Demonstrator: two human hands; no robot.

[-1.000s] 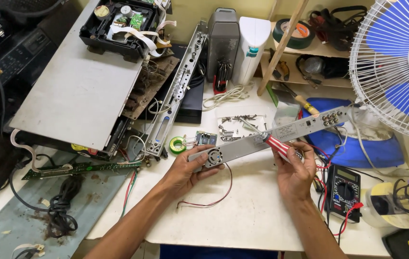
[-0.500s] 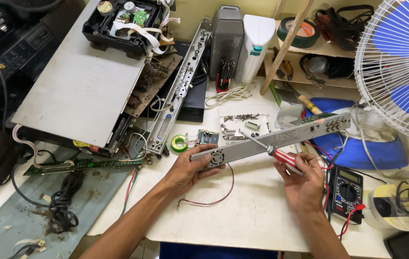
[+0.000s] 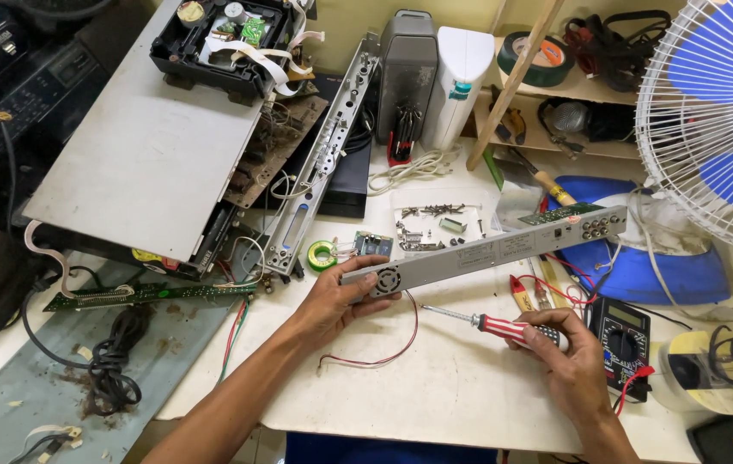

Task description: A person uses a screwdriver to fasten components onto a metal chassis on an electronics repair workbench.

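Two hands at work: left hand [image 3: 332,302] clamped on grey metal panel [image 3: 486,251] end, above white table [image 3: 435,387]; right hand [image 3: 565,359] closed around red-handled screwdriver [image 3: 491,325], just below panel. White bottle [image 3: 456,82] upright behind.

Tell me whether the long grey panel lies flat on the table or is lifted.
Lifted: the left hand holds the grey panel by one end, its far end raised over the table.

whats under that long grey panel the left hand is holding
The long grey panel spans the white table. Under it run red wires; its far end lies over a blue pad. What lies directly beneath is covered.
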